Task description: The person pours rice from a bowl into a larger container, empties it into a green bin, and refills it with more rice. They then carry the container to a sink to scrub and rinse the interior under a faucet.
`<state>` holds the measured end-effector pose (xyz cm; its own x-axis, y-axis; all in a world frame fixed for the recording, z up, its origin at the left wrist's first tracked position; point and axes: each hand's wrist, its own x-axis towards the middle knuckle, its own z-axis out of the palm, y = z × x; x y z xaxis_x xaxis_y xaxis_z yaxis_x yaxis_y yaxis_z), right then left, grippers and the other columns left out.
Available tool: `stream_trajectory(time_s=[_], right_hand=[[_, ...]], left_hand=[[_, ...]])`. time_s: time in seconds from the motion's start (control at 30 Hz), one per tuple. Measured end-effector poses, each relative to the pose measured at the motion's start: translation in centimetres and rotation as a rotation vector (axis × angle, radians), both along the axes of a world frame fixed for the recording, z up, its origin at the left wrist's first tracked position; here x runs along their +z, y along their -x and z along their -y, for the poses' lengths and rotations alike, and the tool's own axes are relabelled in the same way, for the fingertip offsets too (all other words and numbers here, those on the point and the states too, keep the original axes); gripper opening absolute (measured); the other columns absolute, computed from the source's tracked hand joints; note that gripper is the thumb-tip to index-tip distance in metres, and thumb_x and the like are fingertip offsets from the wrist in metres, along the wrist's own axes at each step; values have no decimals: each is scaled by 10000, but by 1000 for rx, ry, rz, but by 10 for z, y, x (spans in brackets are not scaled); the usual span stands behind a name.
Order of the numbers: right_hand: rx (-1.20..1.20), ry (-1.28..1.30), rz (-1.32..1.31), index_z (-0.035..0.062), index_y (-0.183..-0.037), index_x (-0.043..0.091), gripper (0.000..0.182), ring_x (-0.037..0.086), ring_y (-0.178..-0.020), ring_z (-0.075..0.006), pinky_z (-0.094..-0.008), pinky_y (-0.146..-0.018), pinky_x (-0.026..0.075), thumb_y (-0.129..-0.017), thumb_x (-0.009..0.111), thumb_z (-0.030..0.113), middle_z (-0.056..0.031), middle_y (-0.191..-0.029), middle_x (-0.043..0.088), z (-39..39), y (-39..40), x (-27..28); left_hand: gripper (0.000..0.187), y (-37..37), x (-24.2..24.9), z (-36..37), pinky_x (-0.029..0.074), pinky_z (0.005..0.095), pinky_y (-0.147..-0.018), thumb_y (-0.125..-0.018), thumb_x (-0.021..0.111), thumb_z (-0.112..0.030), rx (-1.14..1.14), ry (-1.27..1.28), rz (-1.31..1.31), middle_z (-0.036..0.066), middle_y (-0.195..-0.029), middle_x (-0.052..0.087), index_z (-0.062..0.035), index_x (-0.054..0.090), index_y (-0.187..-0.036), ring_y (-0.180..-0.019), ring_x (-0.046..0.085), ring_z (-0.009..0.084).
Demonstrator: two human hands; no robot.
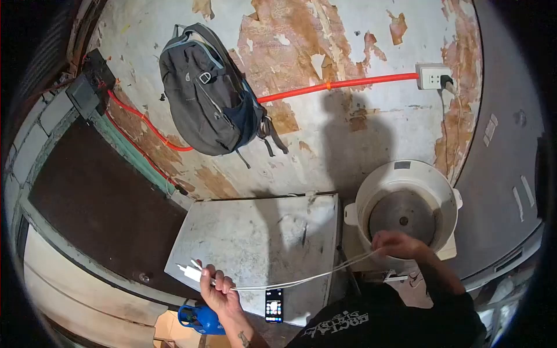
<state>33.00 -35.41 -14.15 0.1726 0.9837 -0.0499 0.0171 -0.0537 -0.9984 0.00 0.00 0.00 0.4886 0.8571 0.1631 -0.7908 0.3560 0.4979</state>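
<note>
A white charger plug [192,272] with its cable is gripped in my left hand [219,288], above the left front part of the white tabletop [232,226]. From there the doubled white cable [301,282] runs right, slightly sagging, to my right hand [397,245]. The fingers of my right hand are closed around the cable's other end, over the near rim of the round cream pot [444,185]. A phone [274,305] with its screen lit lies on the tabletop under the cable, right of my left hand.
A grey backpack [200,93] hangs on the peeling wall. An orange conduit [348,83] leads to a wall socket [430,78] with a black plug in it. A blue object [204,320] and a cardboard box [168,329] are at the lower left, near a dark door [104,203].
</note>
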Motion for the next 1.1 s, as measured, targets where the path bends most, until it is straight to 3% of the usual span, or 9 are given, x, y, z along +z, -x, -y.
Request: stream_trajectory(time_s=[0.23, 0.4, 0.43, 0.5, 0.57, 0.67, 0.83, 1.0, 1.1], right_hand=[[-209, -1072, -821, 110, -1059, 586, 283, 580, -1146, -261, -461, -1079, 390, -1016, 448, 353, -126, -1168, 592, -54, 41, 157], [-120, -553, -448, 103, -919, 516, 311, 561, -655, -116, -267, -614, 503, -1029, 419, 377, -14, -832, 531, -100, 13, 192], [-283, -456, -171, 100, -896, 473, 317, 412, -521, -80, -233, -443, 359, -1021, 445, 390, -14, -792, 527, -126, 20, 192], [-298, -400, -133, 100, -1092, 497, 299, 490, -688, -72, -205, -540, 390, -1030, 431, 385, -21, -942, 511, -173, 39, 180], [-219, -285, -320, 85, -1268, 481, 526, 549, -1017, -177, -326, -840, 473, -1026, 338, 531, -91, -1048, 532, -210, 65, 171], [-88, -403, 154, 43, -1376, 429, 684, 530, -1122, -300, -405, -967, 423, -1007, 280, 599, -186, -1196, 542, -235, 74, 155], [16, -253, 804, -21, -1493, 294, 836, 467, -1256, -400, -451, -1080, 349, -986, 255, 643, -288, -1365, 462, -217, 45, 146], [224, -410, -134, 26, -1536, -134, 1161, 435, -1283, -233, -368, -1093, 352, -858, 778, 266, -151, -1438, 396, -193, 42, 88], [-12, -488, -332, 35, -1551, -16, 1037, 471, -1239, -214, -353, -1072, 375, -890, 748, 268, -115, -1419, 411, -195, 45, 80]], left_hand=[[311, -26, -74, 2, 362, 188, -396, -866, 643, -24, -169, 172, -291, 19, -828, 549, -121, 506, -1128, -519, 416, 64], [374, -52, -60, 37, 575, 358, -678, -832, 647, -84, -199, 72, -124, 102, -994, 637, -86, 578, -1200, -737, 638, 209], [373, -63, -53, 45, 610, 414, -775, -821, 649, -78, -163, 30, -119, 126, -1044, 654, -78, 582, -1188, -819, 690, 261], [435, -86, -25, 65, 367, 604, -1110, -779, 643, -19, -286, -192, -56, 217, -1319, 565, -61, 551, -1202, -1224, 544, 428], [523, -107, -20, 74, 432, 503, -1058, -765, 620, 35, -325, -295, -155, 167, -1302, 556, -69, 492, -1261, -1209, 552, 331], [628, -126, -36, 84, 527, 322, -844, -762, 576, 119, -290, -216, -291, 59, -1207, 543, -73, 407, -1336, -1016, 600, 151], [617, -136, -38, 94, 548, 333, -765, -815, 580, 71, -169, -268, -363, 68, -1088, 573, -103, 358, -1364, -888, 618, 171], [758, -158, -1, 87, 554, 336, -712, -779, 577, 77, -96, -352, -482, 101, -995, 544, -117, 239, -1429, -817, 611, 190], [993, -174, -3, 70, 525, 406, -855, -744, 652, 24, -18, -863, -667, 184, -1131, 555, -99, 58, -1530, -963, 615, 312]])
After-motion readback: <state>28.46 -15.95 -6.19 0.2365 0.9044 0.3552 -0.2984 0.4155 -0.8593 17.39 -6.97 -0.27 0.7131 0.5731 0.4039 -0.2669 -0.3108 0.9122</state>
